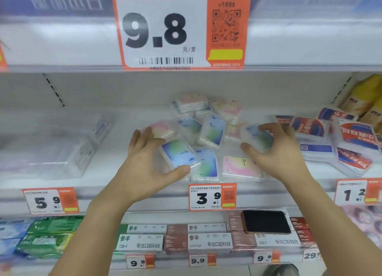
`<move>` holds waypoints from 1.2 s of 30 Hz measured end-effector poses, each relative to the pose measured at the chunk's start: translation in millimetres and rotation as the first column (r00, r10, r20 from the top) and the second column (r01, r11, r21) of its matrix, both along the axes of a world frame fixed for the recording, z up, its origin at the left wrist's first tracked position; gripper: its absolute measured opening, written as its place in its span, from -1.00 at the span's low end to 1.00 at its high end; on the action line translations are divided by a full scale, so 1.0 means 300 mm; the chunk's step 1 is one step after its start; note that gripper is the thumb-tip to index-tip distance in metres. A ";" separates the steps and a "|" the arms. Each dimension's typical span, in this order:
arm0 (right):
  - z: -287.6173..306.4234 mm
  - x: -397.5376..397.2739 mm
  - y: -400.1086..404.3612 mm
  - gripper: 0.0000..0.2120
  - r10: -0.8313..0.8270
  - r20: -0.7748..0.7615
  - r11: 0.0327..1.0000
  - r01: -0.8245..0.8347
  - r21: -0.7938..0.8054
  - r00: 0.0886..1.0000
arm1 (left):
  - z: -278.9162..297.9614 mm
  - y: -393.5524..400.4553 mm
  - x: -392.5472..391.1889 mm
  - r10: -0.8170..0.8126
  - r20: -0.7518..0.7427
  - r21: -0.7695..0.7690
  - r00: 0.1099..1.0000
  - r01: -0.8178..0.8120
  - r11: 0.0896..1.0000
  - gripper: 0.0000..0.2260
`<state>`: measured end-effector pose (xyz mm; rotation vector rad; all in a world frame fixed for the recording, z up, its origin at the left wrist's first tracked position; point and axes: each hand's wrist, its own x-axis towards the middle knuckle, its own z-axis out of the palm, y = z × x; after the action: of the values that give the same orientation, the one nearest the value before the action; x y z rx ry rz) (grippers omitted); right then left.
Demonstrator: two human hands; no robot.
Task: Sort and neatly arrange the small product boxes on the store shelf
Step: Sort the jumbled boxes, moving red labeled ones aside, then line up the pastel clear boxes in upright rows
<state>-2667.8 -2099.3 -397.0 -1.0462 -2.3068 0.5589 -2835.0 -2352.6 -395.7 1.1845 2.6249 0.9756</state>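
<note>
A person reaches both hands into a white store shelf (pixel 144 114); the left hand (pixel 148 162) holds a small clear box with a blue and green card (pixel 178 154), with the thumb curled under its near edge and the fingers bent over its far side; the right hand (pixel 277 151) grips another small clear box (pixel 258 138), thumb on the left side and fingers curled over the top, and this box looks blurry. Between and behind the two hands lies a messy pile of small boxes (pixel 206 118), some pink, some blue and green; they lean on each other and point different ways; one pink box (pixel 240 167) lies flat near the front edge, just beside the right hand; one blue and green box (pixel 206 166) lies flat beside it, touching the box in the left hand. To the right of the pile sit red and blue boxes (pixel 341 143), also jumbled; to the left lie clear plastic packs (pixel 68 151), hard to make out. A price tag that reads 3.9 (pixel 211 197) hangs on the shelf edge below the pile; a big tag that reads 9.8 (pixel 161 28) hangs above. On the shelf below, a dark phone (pixel 266 222) rests on top of long boxes (pixel 208 241).
</note>
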 end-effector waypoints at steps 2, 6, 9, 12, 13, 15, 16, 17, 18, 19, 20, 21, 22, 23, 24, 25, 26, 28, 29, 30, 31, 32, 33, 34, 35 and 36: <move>0.025 -0.026 -0.013 -0.37 0.028 0.041 0.997 -0.031 0.073 0.999 | -0.010 -0.003 -0.016 -0.005 -0.012 0.000 1.000 0.005 1.000 -0.16; 0.058 -0.062 -0.034 -0.39 0.119 0.221 0.992 -0.123 0.004 0.968 | -0.011 0.005 0.006 0.004 -0.004 0.014 1.000 -0.004 1.000 -0.17; 0.063 -0.049 -0.057 -0.38 0.188 0.242 0.982 -0.181 -0.050 0.952 | -0.011 0.026 0.032 -0.043 -0.058 0.045 0.997 0.046 0.998 -0.12; 0.068 -0.043 -0.073 -0.45 0.165 0.183 0.986 -0.166 -0.009 0.969 | -0.022 0.065 0.050 -0.148 -0.091 0.005 0.985 0.149 0.989 -0.04; 0.073 -0.045 -0.081 -0.52 0.133 0.111 0.987 -0.142 0.075 0.985 | -0.025 0.073 0.059 -0.181 -0.089 -0.012 0.979 0.181 0.983 -0.05; 0.088 -0.057 -0.130 -0.69 0.147 -0.089 0.968 -0.125 0.217 0.985 | -0.027 0.071 0.066 -0.203 -0.109 0.022 0.973 0.207 0.978 -0.15; 0.097 -0.069 -0.174 -0.75 0.194 -0.166 0.954 -0.146 0.262 0.967 | -0.022 0.059 0.057 -0.177 -0.116 0.082 0.977 0.186 0.979 -0.23; 0.104 -0.082 -0.228 -0.79 0.260 -0.215 0.934 -0.189 0.302 0.941 | -0.012 0.038 0.042 -0.127 -0.121 0.159 0.984 0.146 0.976 -0.32; 0.109 -0.098 -0.286 -0.81 0.340 -0.239 0.909 -0.253 0.330 0.909 | 0.001 0.010 0.019 -0.060 -0.131 0.233 0.990 0.090 0.968 -0.41; 0.111 -0.119 -0.345 -0.82 0.427 -0.238 0.877 -0.336 0.343 0.872 | 0.015 -0.027 -0.009 0.017 -0.154 0.287 0.988 0.028 0.958 -0.50; 0.110 -0.146 -0.399 -0.83 0.516 -0.217 0.837 -0.434 0.333 0.829 | 0.029 -0.069 -0.043 0.099 -0.191 0.323 0.977 -0.033 0.946 -0.60; 0.108 -0.179 -0.446 -0.84 0.595 -0.185 0.791 -0.530 0.305 0.782 | 0.040 -0.116 -0.078 0.177 -0.223 0.344 0.959 -0.092 0.935 -0.69; 0.107 -0.217 -0.492 -0.86 0.660 -0.147 0.744 -0.614 0.263 0.737 | 0.047 -0.166 -0.110 0.247 -0.238 0.355 0.939 -0.153 0.922 -0.78; 0.104 -0.263 -0.532 -0.87 0.705 -0.096 0.704 -0.677 0.214 0.703 | 0.054 -0.215 -0.136 0.314 -0.232 0.365 0.921 -0.216 0.905 -0.85; 0.100 -0.317 -0.569 -0.86 0.722 -0.016 0.683 -0.710 0.172 0.691 | 0.058 -0.262 -0.157 0.374 -0.211 0.376 0.903 -0.278 0.884 -0.89; 0.093 -0.374 -0.605 -0.83 0.701 0.095 0.691 -0.706 0.156 0.707 | 0.058 -0.304 -0.176 0.416 -0.191 0.384 0.889 -0.323 0.865 -0.91; 0.080 -0.434 -0.639 -0.78 0.649 0.198 0.721 -0.677 0.147 0.734 | 0.054 -0.337 -0.194 0.436 -0.187 0.386 0.880 -0.343 0.857 -0.90; 0.063 -0.540 -0.704 -0.69 0.624 0.203 0.750 -0.651 0.113 0.754 | 0.039 -0.391 -0.234 0.443 -0.230 0.363 0.867 -0.346 0.865 -0.87; 0.055 -0.586 -0.736 -0.63 0.667 0.119 0.731 -0.677 0.085 0.735 | 0.029 -0.418 -0.257 0.450 -0.258 0.351 0.855 -0.352 0.868 -0.84; 0.049 -0.627 -0.768 -0.57 0.709 0.041 0.702 -0.710 0.056 0.704 | 0.020 -0.448 -0.279 0.467 -0.277 0.344 0.840 -0.367 0.864 -0.80; 0.042 -0.663 -0.802 -0.51 0.742 0.007 0.670 -0.742 0.034 0.670 | 0.014 -0.481 -0.300 0.491 -0.292 0.343 0.821 -0.389 0.855 -0.77; 0.033 -0.693 -0.832 -0.46 0.764 0.011 0.644 -0.764 0.022 0.645 | 0.009 -0.515 -0.320 0.516 -0.307 0.338 0.800 -0.415 0.845 -0.73; 0.022 -0.717 -0.860 -0.43 0.775 0.047 0.630 -0.776 0.023 0.630 | 0.000 -0.548 -0.344 0.539 -0.320 0.324 0.779 -0.445 0.835 -0.68; 0.010 -0.737 -0.879 -0.42 0.777 0.110 0.620 -0.784 0.034 0.619 | -0.010 -0.578 -0.367 0.555 -0.327 0.294 0.765 -0.476 0.829 -0.63; 0.004 -0.750 -0.891 -0.42 0.776 0.173 0.607 -0.793 0.055 0.606 | -0.026 -0.605 -0.394 0.561 -0.329 0.248 0.759 -0.504 0.827 -0.59; -0.001 -0.759 -0.892 -0.44 0.776 0.220 0.593 -0.803 0.067 0.591 | -0.041 -0.628 -0.418 0.555 -0.332 0.187 0.762 -0.524 0.831 -0.56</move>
<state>-2895.6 -2366.9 -397.4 0.1162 -2.8627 0.5990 -2960.5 -2540.8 -408.1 0.6638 3.3823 1.0221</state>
